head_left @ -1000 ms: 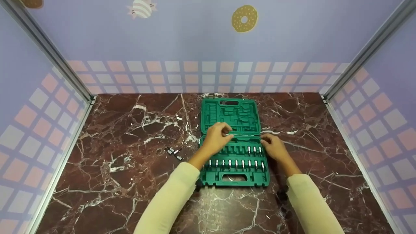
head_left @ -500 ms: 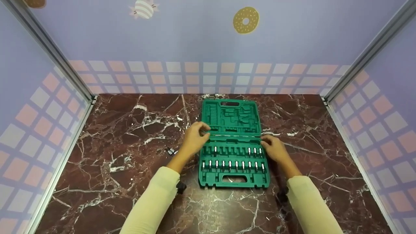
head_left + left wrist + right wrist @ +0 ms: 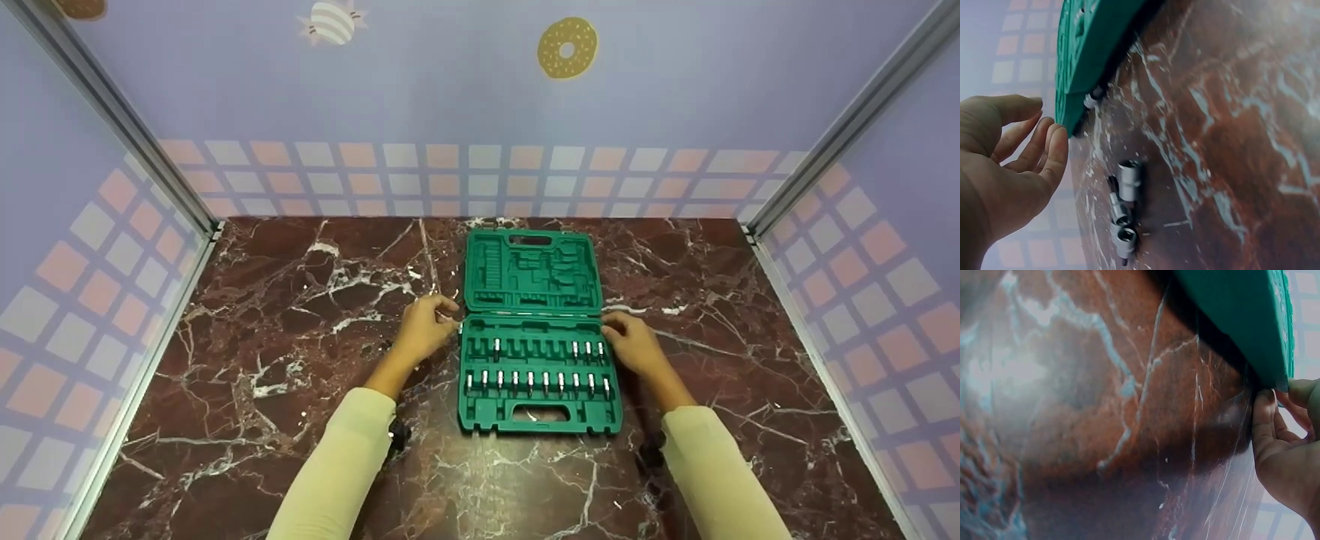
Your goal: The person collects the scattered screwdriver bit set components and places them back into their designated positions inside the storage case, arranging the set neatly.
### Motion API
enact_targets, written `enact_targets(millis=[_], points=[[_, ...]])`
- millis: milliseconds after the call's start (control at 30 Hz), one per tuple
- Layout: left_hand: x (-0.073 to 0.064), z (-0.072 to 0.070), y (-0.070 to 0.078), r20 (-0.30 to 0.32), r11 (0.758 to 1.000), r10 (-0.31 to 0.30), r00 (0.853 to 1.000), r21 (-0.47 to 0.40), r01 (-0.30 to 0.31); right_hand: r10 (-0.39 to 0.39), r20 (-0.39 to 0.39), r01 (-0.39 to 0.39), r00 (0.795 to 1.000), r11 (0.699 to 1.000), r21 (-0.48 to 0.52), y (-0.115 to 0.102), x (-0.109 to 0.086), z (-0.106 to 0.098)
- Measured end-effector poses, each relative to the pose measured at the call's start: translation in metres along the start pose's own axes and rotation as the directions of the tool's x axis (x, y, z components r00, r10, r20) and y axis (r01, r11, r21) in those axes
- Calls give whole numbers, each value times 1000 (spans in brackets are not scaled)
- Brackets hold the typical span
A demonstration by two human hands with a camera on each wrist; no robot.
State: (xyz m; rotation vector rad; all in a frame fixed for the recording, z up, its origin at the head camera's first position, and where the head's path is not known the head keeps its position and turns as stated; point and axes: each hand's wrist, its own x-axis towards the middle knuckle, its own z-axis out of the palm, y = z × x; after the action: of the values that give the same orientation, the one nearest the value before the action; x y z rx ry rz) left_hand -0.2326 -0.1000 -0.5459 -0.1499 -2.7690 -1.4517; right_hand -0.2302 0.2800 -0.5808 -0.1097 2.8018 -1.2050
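Note:
A green socket case (image 3: 487, 411) lies open on the table, its moulded lid (image 3: 491, 281) folded back. Silver sockets fill the front row (image 3: 530, 380); the row behind holds one socket (image 3: 496, 348) at left and three at right (image 3: 589, 350). My left hand (image 3: 424, 328) hovers just left of the case, fingers loosely bent with nothing in them. Below it in the left wrist view lie several loose pieces, including a wide socket (image 3: 1130, 180) and a smaller one (image 3: 1126, 242). My right hand (image 3: 634, 343) pinches the case's right edge near the hinge, thumb and fingers at the corner.
The dark red marbled table (image 3: 300, 450) stretches around the case. A back wall (image 3: 420, 90) with printed sweets and side walls (image 3: 67, 262) with pink and white squares enclose it. Another small metal piece (image 3: 1093, 98) lies close against the case's left side.
My left hand has moved left, from above the case to beside it, uncovering the back row with its left socket. My right hand has stayed at the case's right edge.

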Motion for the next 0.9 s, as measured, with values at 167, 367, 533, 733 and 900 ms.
enact_targets(millis=[167, 367, 533, 733, 900], points=[[3, 2, -5, 40, 998, -51, 998, 47, 49, 6, -3, -6, 1000, 1000, 2, 1, 0, 0], [5, 8, -5, 70, 994, -92, 993, 68, 87, 8, 4, -8, 1000, 1000, 4, 2, 0, 1], [6, 9, -3, 70, 994, -88, 994, 63, 84, 4, 8, -4, 1000, 1000, 3, 2, 1, 1], [7, 10, -5, 72, 992, -105, 992, 74, 100, 10, 9, -9, 1000, 1000, -6, 1, 0, -1], [8, 11, -11, 61, 990, -97, 993, 111, 90, 7, 1, -7, 1000, 1000, -12, 1, 0, 0]])
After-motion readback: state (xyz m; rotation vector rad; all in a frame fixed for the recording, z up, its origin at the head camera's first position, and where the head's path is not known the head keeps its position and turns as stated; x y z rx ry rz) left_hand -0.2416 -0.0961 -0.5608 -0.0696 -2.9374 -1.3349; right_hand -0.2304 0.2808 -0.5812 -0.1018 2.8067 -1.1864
